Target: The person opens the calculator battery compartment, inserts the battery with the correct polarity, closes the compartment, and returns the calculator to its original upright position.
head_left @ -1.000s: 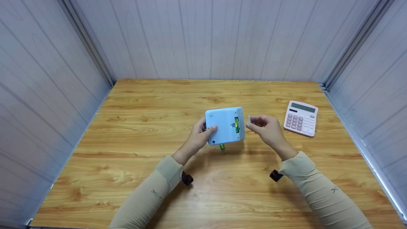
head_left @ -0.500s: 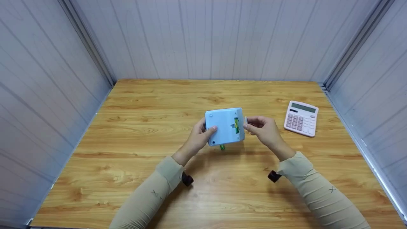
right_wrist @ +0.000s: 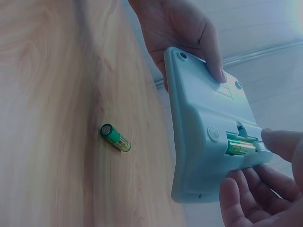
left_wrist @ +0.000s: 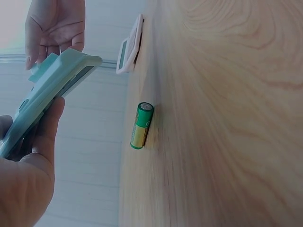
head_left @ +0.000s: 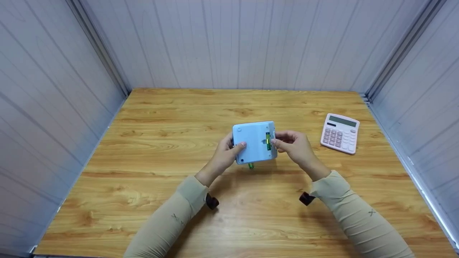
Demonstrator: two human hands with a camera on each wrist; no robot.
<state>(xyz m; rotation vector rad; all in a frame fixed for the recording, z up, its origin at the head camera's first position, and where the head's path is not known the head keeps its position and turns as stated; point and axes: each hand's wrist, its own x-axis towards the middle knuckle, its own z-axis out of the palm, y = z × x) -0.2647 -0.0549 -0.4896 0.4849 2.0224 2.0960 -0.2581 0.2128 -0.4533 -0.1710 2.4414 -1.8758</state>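
Note:
My left hand (head_left: 226, 152) grips a light blue calculator (head_left: 251, 143) by its edge, back side up, thumb on the back and fingers beneath. In the right wrist view, a green and gold battery (right_wrist: 241, 145) sits in its uncovered battery slot. My right hand (head_left: 296, 145) is at the slot's edge, pinching a small light blue battery cover (left_wrist: 43, 69) between thumb and fingers; the fingers mostly hide it in the head view. A second battery (left_wrist: 142, 126), also green and gold, lies on the table below the calculator, largely hidden from above.
A pink calculator (head_left: 339, 133) lies face up at the right of the wooden table (head_left: 161, 143). Pale panel walls (head_left: 222, 43) stand behind and on both sides. A dark wrist camera (head_left: 212, 202) hangs under the left sleeve, another dark camera (head_left: 306, 198) under the right.
My right hand has moved left with the battery cover, from just off the calculator to its slot edge. The left hand and calculator have barely shifted.

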